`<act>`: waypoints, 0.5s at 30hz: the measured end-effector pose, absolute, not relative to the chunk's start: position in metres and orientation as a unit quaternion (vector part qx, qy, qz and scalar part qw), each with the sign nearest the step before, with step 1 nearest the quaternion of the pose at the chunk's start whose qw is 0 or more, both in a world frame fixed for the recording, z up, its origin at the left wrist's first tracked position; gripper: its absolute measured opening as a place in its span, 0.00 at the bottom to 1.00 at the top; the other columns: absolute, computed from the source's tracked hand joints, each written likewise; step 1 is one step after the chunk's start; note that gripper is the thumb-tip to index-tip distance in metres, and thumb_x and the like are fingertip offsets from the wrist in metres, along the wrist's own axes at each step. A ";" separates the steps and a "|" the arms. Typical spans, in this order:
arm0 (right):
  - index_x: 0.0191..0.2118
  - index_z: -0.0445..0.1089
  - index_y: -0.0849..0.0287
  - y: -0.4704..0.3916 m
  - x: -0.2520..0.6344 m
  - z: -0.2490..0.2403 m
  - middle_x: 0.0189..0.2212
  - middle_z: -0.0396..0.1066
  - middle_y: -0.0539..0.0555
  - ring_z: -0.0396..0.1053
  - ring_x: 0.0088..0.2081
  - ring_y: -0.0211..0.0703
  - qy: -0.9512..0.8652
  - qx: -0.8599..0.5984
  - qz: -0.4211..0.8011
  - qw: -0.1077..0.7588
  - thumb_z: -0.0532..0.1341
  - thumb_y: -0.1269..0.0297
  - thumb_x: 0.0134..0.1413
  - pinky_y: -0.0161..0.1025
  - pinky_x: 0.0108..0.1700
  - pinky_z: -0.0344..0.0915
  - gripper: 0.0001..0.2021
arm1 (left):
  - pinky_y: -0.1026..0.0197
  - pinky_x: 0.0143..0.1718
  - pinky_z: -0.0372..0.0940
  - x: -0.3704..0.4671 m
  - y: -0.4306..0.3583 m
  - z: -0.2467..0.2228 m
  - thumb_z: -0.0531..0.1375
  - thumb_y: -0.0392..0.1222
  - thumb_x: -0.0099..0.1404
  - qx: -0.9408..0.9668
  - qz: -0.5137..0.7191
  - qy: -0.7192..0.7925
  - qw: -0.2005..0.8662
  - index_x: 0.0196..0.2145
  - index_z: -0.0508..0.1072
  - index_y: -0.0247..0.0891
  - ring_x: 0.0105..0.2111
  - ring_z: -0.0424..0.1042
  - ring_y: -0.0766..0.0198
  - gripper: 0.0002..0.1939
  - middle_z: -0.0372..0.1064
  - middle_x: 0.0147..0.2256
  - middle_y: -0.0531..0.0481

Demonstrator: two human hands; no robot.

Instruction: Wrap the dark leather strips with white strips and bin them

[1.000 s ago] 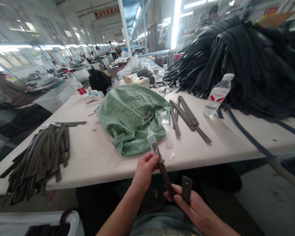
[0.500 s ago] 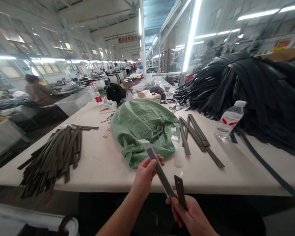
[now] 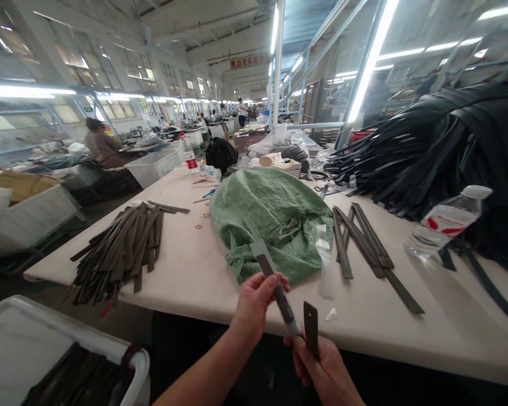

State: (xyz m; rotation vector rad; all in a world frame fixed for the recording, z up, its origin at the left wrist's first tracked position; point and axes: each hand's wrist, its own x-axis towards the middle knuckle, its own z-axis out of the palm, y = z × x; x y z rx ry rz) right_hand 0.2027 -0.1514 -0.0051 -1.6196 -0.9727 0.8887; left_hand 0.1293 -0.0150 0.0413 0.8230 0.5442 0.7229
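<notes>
My left hand pinches a dark grey strap between thumb and fingers. Clear plastic wraps the strap and sticks out past its far end. Lower down, my right hand is closed around the strap's near part. A dark strap end with a small hole stands up from the right hand; whether it belongs to the same strap is hidden by the fingers. Both hands are above the table's front edge, just before a green woven sack.
Many dark straps lie heaped at the table's left; several more lie right of the sack, beside a clear plastic strip. A water bottle stands near a big black strap pile. Lower left is a white bin.
The view has swung left, so the table's things appear farther right and more of the white bin shows. Both hands keep their hold on the strap.
</notes>
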 end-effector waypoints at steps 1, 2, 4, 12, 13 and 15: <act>0.30 0.67 0.59 -0.149 0.204 -0.006 0.18 0.63 0.48 0.61 0.19 0.38 -0.408 -0.671 0.358 0.504 0.48 0.41 0.62 0.34 0.23 0.58 0.26 | 0.64 0.32 0.65 0.128 -0.020 0.037 0.69 0.49 0.53 0.397 0.314 0.257 0.823 0.30 0.78 0.33 0.27 0.71 0.65 0.15 0.74 0.30 0.45; 0.28 0.66 0.59 -0.146 0.206 -0.006 0.18 0.63 0.49 0.61 0.20 0.38 -0.415 -0.671 0.349 0.505 0.48 0.41 0.62 0.34 0.24 0.59 0.26 | 0.65 0.29 0.63 0.126 -0.026 0.033 0.68 0.49 0.54 0.405 0.288 0.256 0.829 0.31 0.78 0.33 0.26 0.69 0.66 0.15 0.74 0.28 0.46; 0.27 0.66 0.59 -0.143 0.209 -0.007 0.19 0.63 0.49 0.62 0.21 0.39 -0.432 -0.668 0.339 0.501 0.48 0.42 0.62 0.34 0.24 0.60 0.26 | 0.65 0.27 0.62 0.122 -0.031 0.028 0.68 0.50 0.55 0.412 0.264 0.249 0.836 0.34 0.78 0.32 0.24 0.68 0.66 0.17 0.74 0.28 0.46; 0.36 0.70 0.61 -0.137 0.198 -0.008 0.18 0.64 0.48 0.64 0.20 0.39 -0.480 -0.664 0.358 0.448 0.47 0.46 0.65 0.34 0.25 0.61 0.24 | 0.64 0.34 0.67 0.114 0.010 0.046 0.70 0.49 0.51 0.325 0.359 0.267 0.833 0.35 0.76 0.34 0.31 0.75 0.62 0.18 0.75 0.35 0.45; 0.35 0.70 0.60 -0.135 0.197 -0.008 0.18 0.64 0.48 0.64 0.20 0.39 -0.482 -0.665 0.353 0.448 0.47 0.46 0.65 0.34 0.25 0.61 0.24 | 0.66 0.30 0.66 0.113 0.008 0.043 0.70 0.50 0.52 0.324 0.336 0.278 0.839 0.34 0.76 0.33 0.29 0.74 0.63 0.18 0.74 0.33 0.45; 0.31 0.68 0.59 -0.127 0.194 -0.008 0.18 0.65 0.49 0.64 0.20 0.39 -0.484 -0.667 0.341 0.453 0.47 0.46 0.65 0.35 0.25 0.61 0.24 | 0.68 0.22 0.62 0.111 -0.004 0.030 0.69 0.52 0.53 0.318 0.304 0.295 0.848 0.33 0.74 0.32 0.25 0.72 0.65 0.19 0.73 0.29 0.46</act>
